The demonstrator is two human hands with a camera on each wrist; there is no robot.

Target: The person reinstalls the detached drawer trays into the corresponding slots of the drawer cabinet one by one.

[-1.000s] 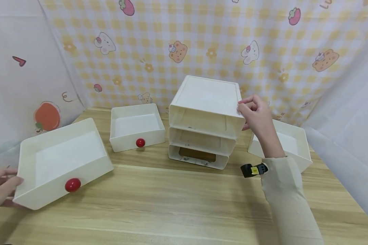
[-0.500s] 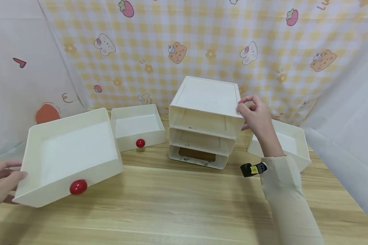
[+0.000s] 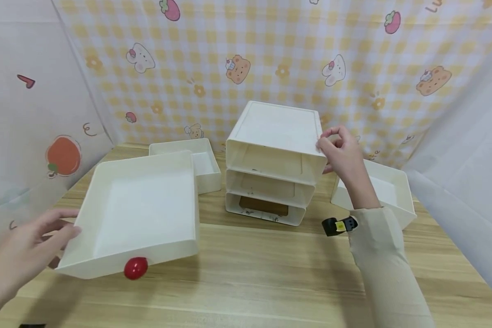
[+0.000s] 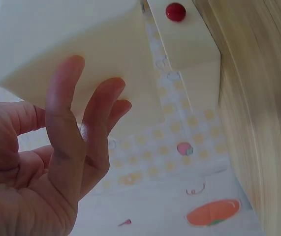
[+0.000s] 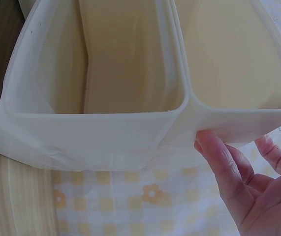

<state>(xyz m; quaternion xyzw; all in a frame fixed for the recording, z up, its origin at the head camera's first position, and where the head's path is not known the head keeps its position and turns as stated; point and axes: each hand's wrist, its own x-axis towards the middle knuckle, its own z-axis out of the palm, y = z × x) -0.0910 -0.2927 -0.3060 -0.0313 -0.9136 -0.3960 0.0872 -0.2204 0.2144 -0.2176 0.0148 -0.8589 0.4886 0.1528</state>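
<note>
My left hand (image 3: 34,243) pinches the left wall of a white drawer (image 3: 147,207), thumb on the inside and fingers beneath and outside. The drawer is raised over the table and tilted, its red round knob (image 3: 135,268) facing front. In the left wrist view the fingers (image 4: 67,76) lie against its outer wall. A white drawer cabinet (image 3: 283,127) with three stacked bare slots stands in the middle. At its upper right edge my right hand (image 3: 345,152) holds on, thumb near the top; the right wrist view shows fingers (image 5: 216,152) on its side wall.
Behind the lifted drawer stands a smaller white drawer (image 3: 205,164), partly covered in the head view. Another white drawer (image 3: 397,191) sits right of the cabinet, partly behind the right forearm. A checked curtain (image 3: 205,59) hangs behind the wooden table (image 3: 266,273).
My left hand has lifted the drawer and carried it right, so it now overlaps the smaller drawer and hides that one's knob. The right hand and the cabinet stay put.
</note>
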